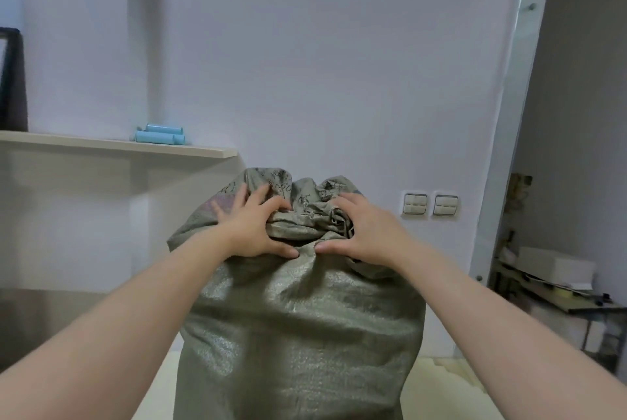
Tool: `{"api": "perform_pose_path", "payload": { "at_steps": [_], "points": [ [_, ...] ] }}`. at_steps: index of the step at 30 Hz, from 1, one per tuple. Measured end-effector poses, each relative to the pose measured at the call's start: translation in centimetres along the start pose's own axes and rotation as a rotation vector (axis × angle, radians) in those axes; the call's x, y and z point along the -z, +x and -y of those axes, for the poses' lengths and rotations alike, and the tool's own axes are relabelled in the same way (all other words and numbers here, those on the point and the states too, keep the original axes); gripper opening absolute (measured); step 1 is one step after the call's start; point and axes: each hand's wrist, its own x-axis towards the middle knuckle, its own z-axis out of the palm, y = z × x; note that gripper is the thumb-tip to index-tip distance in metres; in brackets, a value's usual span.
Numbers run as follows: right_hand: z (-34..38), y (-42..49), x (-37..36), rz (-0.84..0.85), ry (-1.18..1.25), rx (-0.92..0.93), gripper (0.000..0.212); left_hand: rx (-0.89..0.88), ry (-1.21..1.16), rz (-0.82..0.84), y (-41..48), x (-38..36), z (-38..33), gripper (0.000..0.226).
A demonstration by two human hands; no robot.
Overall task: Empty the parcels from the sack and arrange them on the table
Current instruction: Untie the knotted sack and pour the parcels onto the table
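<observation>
**Work the neck loose before tipping anything**

Start at the near edge of the bench (441, 389), with the sack (298, 335) standing upright there, full and bulging and gathered closed at the top. Expect the parcels inside; none on show yet.

Reach both bare forearms up along its sides, roughly level, wrists dipped a little. Clamp the left grip (251, 229) on the bunched cloth: thumb tucked under a front fold, forefinger hooked over it, outer fingers splayed flat on the far shoulder. Clamp the right grip (366, 233) likewise, thumb tip almost touching the left thumb, fingers curled over the gather, seemingly tied with cord.

Draw the two folds apart sideways rather than upward, likely the surest way to open the mouth without toppling the load. Pinch deep, since woven cloth looks apt to slip. Keep the base planted.

Leave alone the shelf (118, 145) beyond on the left, with its blue rolls (159, 134), and the wall switches (429, 204) to the right.
</observation>
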Motion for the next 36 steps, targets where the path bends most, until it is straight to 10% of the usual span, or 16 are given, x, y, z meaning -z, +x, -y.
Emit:
{"api": "perform_pose_path", "payload": {
  "at_steps": [10,15,20,26,32,36],
  "points": [
    [1.6,0.6,-1.3,-0.456,0.232,-0.017,0.032,0.077,-0.499,-0.345,-0.4,-0.1,-2.2,0.008],
    [3.3,3.4,0.7,-0.714,0.433,0.076,0.025,-0.040,-1.187,-0.616,0.6,1.8,-4.1,0.014],
    [4.6,6.8,6.7,-1.011,0.535,0.207,0.021,-0.366,-1.383,-0.805,2.5,7.2,-6.3,0.032],
    [2.3,6.9,2.8,-0.567,0.408,-0.019,0.028,0.031,-0.982,-0.593,3.0,2.9,-4.1,0.019],
    [1.3,6.5,2.2,-0.194,0.692,-0.231,0.054,-0.183,-0.879,-0.259,1.5,3.4,-5.6,0.120],
    [2.3,5.1,2.3,0.018,0.785,-0.227,0.040,-0.143,-0.656,-0.334,1.3,2.5,-5.6,0.109]
  ]
}}
